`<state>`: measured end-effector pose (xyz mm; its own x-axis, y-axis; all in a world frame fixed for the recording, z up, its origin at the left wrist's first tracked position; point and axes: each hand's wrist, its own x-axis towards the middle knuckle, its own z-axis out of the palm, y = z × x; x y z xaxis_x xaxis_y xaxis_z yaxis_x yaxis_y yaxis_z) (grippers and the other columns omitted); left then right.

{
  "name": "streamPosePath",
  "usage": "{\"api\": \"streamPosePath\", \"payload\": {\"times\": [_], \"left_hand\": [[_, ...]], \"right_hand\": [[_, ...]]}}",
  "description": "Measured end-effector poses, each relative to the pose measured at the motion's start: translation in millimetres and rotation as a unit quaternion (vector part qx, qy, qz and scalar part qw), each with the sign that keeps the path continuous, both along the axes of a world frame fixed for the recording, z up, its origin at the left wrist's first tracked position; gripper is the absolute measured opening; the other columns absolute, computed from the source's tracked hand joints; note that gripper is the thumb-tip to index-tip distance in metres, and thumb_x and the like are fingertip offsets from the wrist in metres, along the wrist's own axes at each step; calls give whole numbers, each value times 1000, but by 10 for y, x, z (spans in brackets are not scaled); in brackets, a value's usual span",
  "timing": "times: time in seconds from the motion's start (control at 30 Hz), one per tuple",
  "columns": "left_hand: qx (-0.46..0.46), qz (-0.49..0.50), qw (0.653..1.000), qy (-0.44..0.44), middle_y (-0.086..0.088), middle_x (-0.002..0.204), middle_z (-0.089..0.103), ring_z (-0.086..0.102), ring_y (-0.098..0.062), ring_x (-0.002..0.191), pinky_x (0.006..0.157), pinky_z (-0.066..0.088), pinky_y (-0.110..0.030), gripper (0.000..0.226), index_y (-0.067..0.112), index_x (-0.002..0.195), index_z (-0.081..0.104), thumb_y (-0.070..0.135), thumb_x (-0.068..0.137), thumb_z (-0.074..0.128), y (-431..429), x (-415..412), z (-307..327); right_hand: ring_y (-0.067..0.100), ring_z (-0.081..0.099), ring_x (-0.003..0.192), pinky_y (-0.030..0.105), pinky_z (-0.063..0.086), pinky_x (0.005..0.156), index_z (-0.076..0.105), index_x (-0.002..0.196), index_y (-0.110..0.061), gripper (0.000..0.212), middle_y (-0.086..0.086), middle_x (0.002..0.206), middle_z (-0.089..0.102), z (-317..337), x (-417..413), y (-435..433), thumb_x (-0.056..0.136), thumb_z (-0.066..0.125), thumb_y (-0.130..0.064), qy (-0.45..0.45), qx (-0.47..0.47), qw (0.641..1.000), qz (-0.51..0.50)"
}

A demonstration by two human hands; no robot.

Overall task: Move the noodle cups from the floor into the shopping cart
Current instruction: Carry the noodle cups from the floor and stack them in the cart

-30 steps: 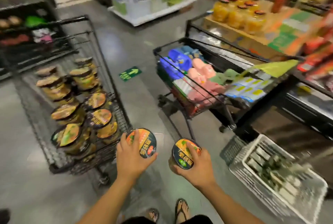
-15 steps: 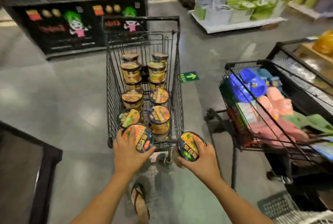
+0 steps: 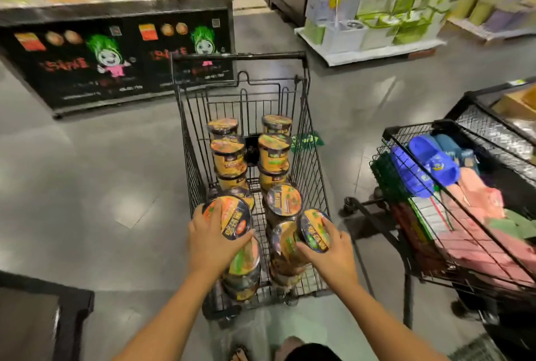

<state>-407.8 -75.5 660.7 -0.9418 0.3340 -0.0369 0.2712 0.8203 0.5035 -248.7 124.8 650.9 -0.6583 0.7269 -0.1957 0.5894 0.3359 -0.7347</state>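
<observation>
Far left is the black display chest (image 3: 101,56) with cartoon graphics on its front and shiny wrap over the top, sitting on the smooth grey floor (image 3: 87,172).

Our left hand (image 3: 211,241) is wrapped round a noodle cup (image 3: 229,217). The fingers are curled on its side and the round printed lid is tipped up toward us. We're holding it over the near-left corner of the black wire shopping cart (image 3: 307,157), right above the stacked cups (image 3: 272,151) that fill the basket in two rows. We can't tell if it's touching the one below.

Our right hand (image 3: 333,253) grips the other noodle cup (image 3: 314,230) the same way, lid tilted left, at the near-right corner against that stack.

Half a second ago both cups were short of the cart's near end. Now they're over the basket and the cart looks closer.

Right of that is a second cart (image 3: 388,131), also wire, holding rubbery blue slippers (image 3: 435,157) and pink packs.
</observation>
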Motion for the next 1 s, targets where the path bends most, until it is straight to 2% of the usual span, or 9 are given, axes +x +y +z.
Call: {"api": "streamPosePath", "payload": {"times": [0.2, 0.33, 0.5, 0.63, 0.8, 0.9, 1.0], "left_hand": [[-20, 6, 1000, -21, -11, 153, 21, 29, -35, 136, 109, 35, -45, 105, 30, 148, 28, 83, 63, 60, 352, -617, -14], [-58, 4, 998, -19, -13, 149, 25, 31, -35, 132, 108, 37, -45, 107, 27, 147, 31, 87, 61, 56, 589, -930, -60], [-111, -12, 993, -27, -13, 152, 24, 30, -35, 136, 106, 38, -46, 109, 28, 149, 26, 90, 62, 51, 812, -1192, -164], [-129, -31, 990, -53, -16, 152, 22, 28, -36, 135, 107, 36, -45, 107, 25, 150, 26, 85, 65, 55, 873, -1261, -322], [-144, -25, 986, -78, -17, 156, 16, 19, -36, 141, 114, 25, -46, 108, 25, 152, 21, 84, 68, 52, 881, -1267, -453], [-162, -30, 983, -81, -17, 156, 14, 19, -37, 140, 115, 25, -46, 111, 27, 153, 16, 88, 66, 48, 896, -1301, -465], [-179, -31, 979, -89, -16, 157, 11, 17, -36, 142, 116, 24, -47, 115, 29, 153, 12, 93, 62, 41, 908, -1321, -470]], "right_hand": [[25, 46, 120, 40, 42, 105, 34, 143, -39, 94, 3, 124, 39, 68, -708, 476, 63, 74, -68, -37, 31, 998, 42], [25, 43, 119, 35, 38, 102, 32, 144, -39, 93, 3, 119, 39, 16, -1147, 756, 66, 74, -66, -66, 69, 991, 96], [23, 37, 122, 35, 34, 105, 33, 144, -36, 96, 5, 126, 37, -192, -1551, 984, 63, 73, -68, -85, 80, 982, 147], [26, 38, 122, 39, 38, 106, 31, 145, -34, 100, 7, 131, 32, -336, -1692, 1045, 61, 70, -73, -107, 97, 971, 190], [35, 46, 115, 44, 47, 95, 33, 141, -30, 102, 17, 129, 40, -519, -1711, 991, 56, 61, -79, -101, 167, 956, 217], [42, 45, 119, 47, 46, 97, 39, 142, -26, 103, 25, 133, 41, -536, -1724, 941, 57, 57, -80, -95, 184, 955, 215], [43, 43, 122, 50, 45, 98, 40, 145, -25, 108, 25, 136, 41, -513, -1739, 934, 56, 51, -86, -106, 191, 951, 220]]}}
